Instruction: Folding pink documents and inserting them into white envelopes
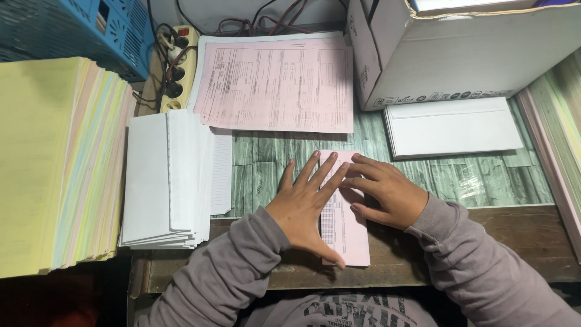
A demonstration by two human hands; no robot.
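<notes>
My left hand (pixel 302 206) flat, fingers spread, pressing folded pink form (pixel 345 233) on counter (pixel 484 230); right hand (pixel 387 194) creasing its edge. Fold made; envelopes (pixel 163 181) untouched, form stack (pixel 278 85) remaining.

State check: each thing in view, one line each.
Folded pink form: folded narrow, flat on the desk.
Left hand: spread flat on the form.
Right hand: fingertips pressing its fold.
Pink forms stack: unfolded, flat.
White envelopes: stacked flat.
Cardboard box: open on top.
</notes>
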